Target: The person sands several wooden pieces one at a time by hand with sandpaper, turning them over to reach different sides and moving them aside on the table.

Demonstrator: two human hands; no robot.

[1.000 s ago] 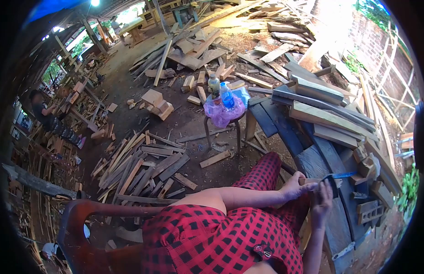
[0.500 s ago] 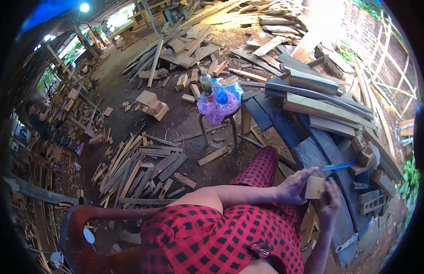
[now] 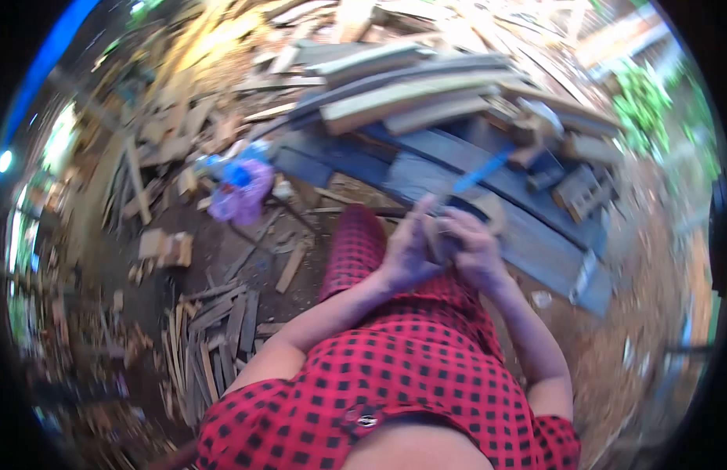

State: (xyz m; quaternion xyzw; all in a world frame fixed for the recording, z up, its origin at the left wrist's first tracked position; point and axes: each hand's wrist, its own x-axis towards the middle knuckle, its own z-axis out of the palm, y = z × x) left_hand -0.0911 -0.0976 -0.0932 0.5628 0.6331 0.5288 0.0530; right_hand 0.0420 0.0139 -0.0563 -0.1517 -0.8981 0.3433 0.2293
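Observation:
Both hands meet above my lap, close to the near edge of the dark plank bench (image 3: 512, 227). My left hand (image 3: 410, 249) is wrapped round one side of a small wooden block (image 3: 438, 239), seen edge-on and blurred. My right hand (image 3: 474, 244) grips the same block from the other side. Just beyond the fingers, a blue ruler-like strip (image 3: 485, 171) lies on the bench. A rounded pale piece (image 3: 495, 213) shows beside my right hand, too smeared to identify.
Long boards (image 3: 410, 98) are stacked across the bench's far side. Purple plastic and bottles (image 3: 242, 184) stand at the left. A hollow block (image 3: 584, 192) sits on the bench's right. Wood strips (image 3: 214, 337) are heaped on the ground at lower left.
The view has swung right, so the bench appears further left and more central. My hands have come together around the block, which is turned from its broad face to its edge.

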